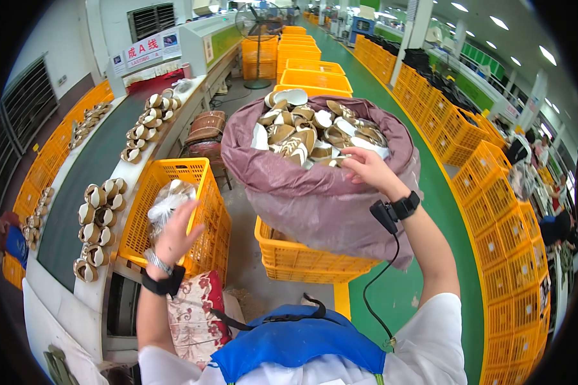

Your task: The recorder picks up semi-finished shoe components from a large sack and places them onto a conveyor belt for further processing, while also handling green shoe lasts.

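Note:
A large mauve woven sack [327,205] stands in front of me, its mouth rolled wide. It is heaped with brown-and-white shoe uppers [298,138], some with pale laces. My right hand [371,172] is over the right near part of the heap, fingers stretched to the left; whether the fingertips touch an upper I cannot tell. No held thing shows in it. To the left, my left hand [176,236] hangs with fingers apart over the near side of a yellow crate [215,224]. Inside that crate lies a clear plastic bag [167,208] with pale contents.
Beneath the sack is another yellow crate [302,260]. Left runs a dark conveyor belt [96,173], with grouped uppers [99,218] along its white ledge. A floral cushion [192,314] lies close by my left forearm. Yellow crates [501,237] line the green walkway; a fan [257,38] stands ahead.

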`<act>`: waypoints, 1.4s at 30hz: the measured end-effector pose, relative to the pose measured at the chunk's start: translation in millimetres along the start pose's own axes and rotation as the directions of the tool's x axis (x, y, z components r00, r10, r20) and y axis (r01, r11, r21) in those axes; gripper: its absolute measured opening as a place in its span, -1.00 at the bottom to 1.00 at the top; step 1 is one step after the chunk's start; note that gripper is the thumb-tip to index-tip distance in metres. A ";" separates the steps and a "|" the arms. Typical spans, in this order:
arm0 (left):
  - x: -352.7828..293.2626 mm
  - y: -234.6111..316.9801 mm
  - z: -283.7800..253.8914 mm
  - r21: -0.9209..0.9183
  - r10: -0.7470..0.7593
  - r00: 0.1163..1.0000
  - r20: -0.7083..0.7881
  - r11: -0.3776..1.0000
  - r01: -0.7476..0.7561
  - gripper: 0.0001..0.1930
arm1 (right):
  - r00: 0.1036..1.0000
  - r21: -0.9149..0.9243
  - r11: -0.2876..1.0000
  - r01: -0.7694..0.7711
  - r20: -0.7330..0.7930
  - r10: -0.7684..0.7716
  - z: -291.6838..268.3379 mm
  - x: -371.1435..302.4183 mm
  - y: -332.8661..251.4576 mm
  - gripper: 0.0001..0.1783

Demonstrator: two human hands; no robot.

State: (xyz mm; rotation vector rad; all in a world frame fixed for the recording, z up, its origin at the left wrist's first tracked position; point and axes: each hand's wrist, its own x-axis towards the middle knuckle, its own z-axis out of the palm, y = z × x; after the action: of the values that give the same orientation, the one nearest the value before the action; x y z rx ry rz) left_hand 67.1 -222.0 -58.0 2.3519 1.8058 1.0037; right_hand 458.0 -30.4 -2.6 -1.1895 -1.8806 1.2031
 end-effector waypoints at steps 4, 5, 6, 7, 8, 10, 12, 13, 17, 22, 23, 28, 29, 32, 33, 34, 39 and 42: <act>127.0 18.3 -27.8 0.090 0.106 0.994 0.016 0.990 -0.107 -0.43 | 0.938 -0.558 0.766 0.320 0.302 -0.171 -28.7 68.6 61.6 -0.60; 152.8 16.8 -37.8 0.124 0.118 0.992 0.041 0.985 -0.123 -0.43 | 0.890 -0.566 0.725 0.392 0.433 -0.144 -27.7 73.2 53.8 -0.61; 179.8 12.4 -43.2 0.175 0.135 0.989 0.059 0.974 -0.143 -0.43 | 0.875 -0.559 0.751 0.353 0.482 -0.053 -31.6 78.2 39.1 -0.58; 207.9 4.0 -46.6 0.225 0.152 0.985 0.079 0.960 -0.166 -0.42 | 0.849 -0.554 0.773 0.311 0.527 0.036 -36.2 85.5 24.4 -0.56; 239.4 -6.6 -48.5 0.251 0.157 0.983 0.098 0.952 -0.177 -0.42 | 0.841 -0.582 0.741 0.336 0.539 0.042 -46.0 96.8 9.7 -0.57; 313.6 -26.8 -40.9 0.292 0.211 0.968 0.133 0.925 -0.242 -0.40 | 0.825 -0.586 0.648 0.486 0.552 -0.119 -80.5 147.1 10.8 -0.62; 385.8 -48.6 -10.6 0.308 0.211 0.962 0.176 0.916 -0.257 -0.38 | 0.963 -0.664 0.729 0.169 0.267 0.020 -97.5 188.4 -16.8 -0.69; 419.5 -49.6 2.1 0.321 0.179 0.963 0.201 0.917 -0.237 -0.37 | 0.985 -0.602 0.788 0.132 0.169 -0.036 -110.1 214.8 -13.2 -0.70; 535.8 -118.2 95.7 0.326 0.084 0.946 0.314 0.926 -0.191 -0.29 | 0.980 -0.678 0.708 -0.198 -0.152 0.128 -91.7 320.3 2.6 -0.66; 608.8 -165.8 221.4 0.215 0.032 0.842 0.538 0.961 -0.174 -0.26 | 0.864 -0.652 0.570 -0.501 -0.343 0.367 -64.6 408.1 126.4 -0.11; 616.8 -179.5 240.0 0.193 0.041 0.829 0.558 0.965 -0.178 -0.26 | 0.813 -0.606 0.546 -0.578 -0.376 0.444 -53.5 417.2 140.1 0.00; 620.6 -237.2 333.2 0.038 0.049 0.661 0.749 0.993 -0.116 -0.22 | 0.777 -0.414 0.659 -0.628 -0.282 0.563 -26.9 465.2 181.9 0.40; 608.2 -259.8 346.1 -0.061 0.080 0.732 0.677 0.997 -0.053 -0.22 | 0.810 -0.373 0.720 -0.585 -0.226 0.541 -12.1 478.4 165.5 0.46; 593.9 -223.4 347.5 0.034 0.006 0.687 0.727 0.998 -0.044 -0.32 | 0.809 -0.406 0.705 -0.581 -0.195 0.554 16.0 504.0 161.5 0.42; 594.2 -219.0 348.4 0.029 0.007 0.683 0.730 0.999 -0.041 -0.32 | 0.816 -0.387 0.721 -0.575 -0.198 0.543 20.8 512.4 169.2 0.39; 594.3 -214.4 348.1 0.000 0.025 0.730 0.683 0.999 -0.035 -0.35 | 0.793 -0.406 0.688 -0.601 -0.198 0.576 15.1 513.3 176.4 0.35; 586.9 -264.2 279.7 -0.527 -0.054 0.797 0.601 0.724 0.446 -0.55 | 0.768 -0.632 0.520 -0.574 -0.197 0.609 -28.4 486.6 180.7 0.45; 558.8 -262.6 200.1 -0.784 -0.005 0.794 0.608 0.156 0.601 -0.52 | 0.724 -0.631 0.540 -0.557 -0.049 0.688 -41.6 461.8 147.2 0.44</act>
State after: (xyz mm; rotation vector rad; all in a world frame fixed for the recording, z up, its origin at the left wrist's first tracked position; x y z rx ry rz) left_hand 10.2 424.5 -50.7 1.1129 0.8444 0.9055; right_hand 353.8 432.4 -110.7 -2.3562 -2.1527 1.0945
